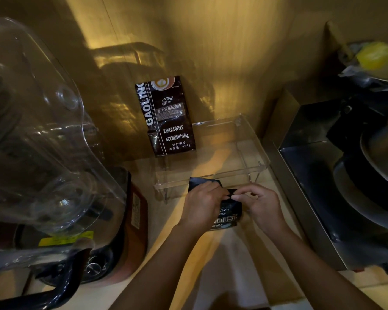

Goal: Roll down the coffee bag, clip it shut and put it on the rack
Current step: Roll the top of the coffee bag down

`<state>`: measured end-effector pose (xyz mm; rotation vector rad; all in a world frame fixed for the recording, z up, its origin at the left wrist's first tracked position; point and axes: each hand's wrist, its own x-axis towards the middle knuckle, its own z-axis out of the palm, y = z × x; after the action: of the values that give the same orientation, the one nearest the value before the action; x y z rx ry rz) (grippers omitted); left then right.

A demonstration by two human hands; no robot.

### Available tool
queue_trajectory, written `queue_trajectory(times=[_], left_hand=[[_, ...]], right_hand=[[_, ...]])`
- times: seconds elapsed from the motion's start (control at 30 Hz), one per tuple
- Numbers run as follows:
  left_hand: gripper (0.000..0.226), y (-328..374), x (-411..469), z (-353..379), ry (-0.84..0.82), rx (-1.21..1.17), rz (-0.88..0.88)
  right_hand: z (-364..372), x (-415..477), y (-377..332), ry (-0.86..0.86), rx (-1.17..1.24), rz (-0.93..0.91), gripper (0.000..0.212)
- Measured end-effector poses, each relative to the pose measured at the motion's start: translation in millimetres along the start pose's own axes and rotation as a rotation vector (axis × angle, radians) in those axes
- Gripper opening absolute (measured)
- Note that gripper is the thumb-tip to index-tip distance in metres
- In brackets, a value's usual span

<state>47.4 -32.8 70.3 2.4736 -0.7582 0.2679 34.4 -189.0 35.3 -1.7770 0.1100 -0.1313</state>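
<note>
On the desk (184, 253), a coffee bag (230, 211) lies near, between both hands, just before the rack (211, 175). A second bag (169, 117) stands at the rack's far left against the wall. A blender (43, 153) sits left, a machine (336, 175) right.

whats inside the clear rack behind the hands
One brown coffee bag stands at the left end of the clear rack, leaning on the wall. The rest looks bare, though both hands and the black bag hide part of its front edge.

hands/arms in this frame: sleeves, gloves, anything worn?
Both forearms are bare right to the bottom edge of the frame, with no sleeves showing. The left hand and right hand wear no gloves. No watch, bracelet or ring can be made out, though the light is dim and warm.
</note>
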Motion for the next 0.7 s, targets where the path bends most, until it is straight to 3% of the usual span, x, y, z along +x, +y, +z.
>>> queue_trajectory(times=[0.13, 0.5, 0.7], left_hand=[[0.005, -0.3, 1.9, 0.7, 0.001, 0.000, -0.006], [0.015, -4.7, 2.7, 6.8, -0.046, 0.092, -0.029], [0.010, -4.4, 3.9, 7.4, -0.015, 0.124, -0.002]], right_hand=[[-0.2, 2.9, -6.9, -0.013, -0.185, -0.165, 0.021], [0.8, 6.4, -8.2, -0.064, -0.387, -0.324, 0.006], [0.1, 3.8, -11.0, -0.056, -0.351, -0.260, 0.009]])
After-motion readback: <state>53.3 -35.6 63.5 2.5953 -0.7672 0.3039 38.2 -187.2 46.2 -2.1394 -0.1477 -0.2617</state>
